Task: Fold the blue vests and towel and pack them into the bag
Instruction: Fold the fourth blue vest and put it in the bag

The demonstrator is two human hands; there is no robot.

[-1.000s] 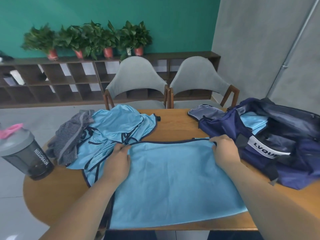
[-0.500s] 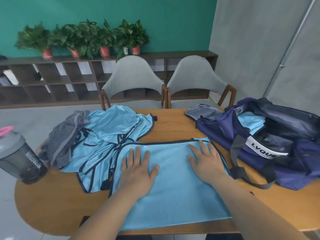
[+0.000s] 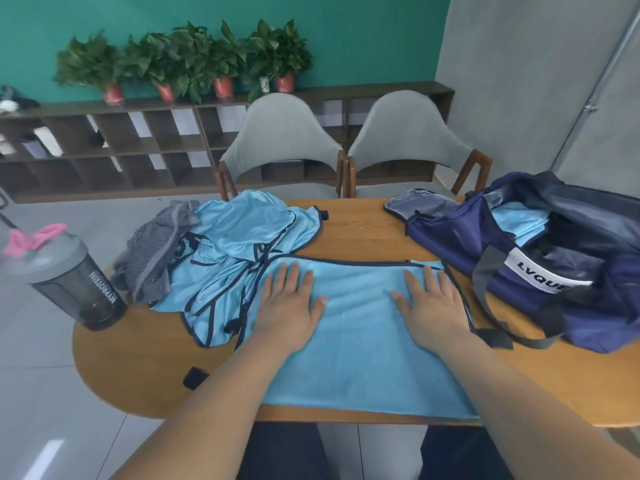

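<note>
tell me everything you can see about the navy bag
The navy bag is a soft fabric duffel on the right part of the wooden table, slumped and open on top. Inside shows light blue cloth. A white label reads LVQUE, then is cut off. An end flap with grey lining lies open at its left end. A grey strap droops onto the tabletop. Neither left hand nor right hand touches it.

Setting: office-style meeting or break room. Evidence: oval wooden table (image 3: 145, 358); two matching grey upholstered chairs (image 3: 280, 133), side by side; long low cubby shelving (image 3: 138, 147) (dark wood) against a teal wall (image 3: 346, 36); potted plants (image 3: 194, 60) in a row on top; grey tiled floor (image 3: 41, 375); grey partition wall (image 3: 519, 81), right.
</note>
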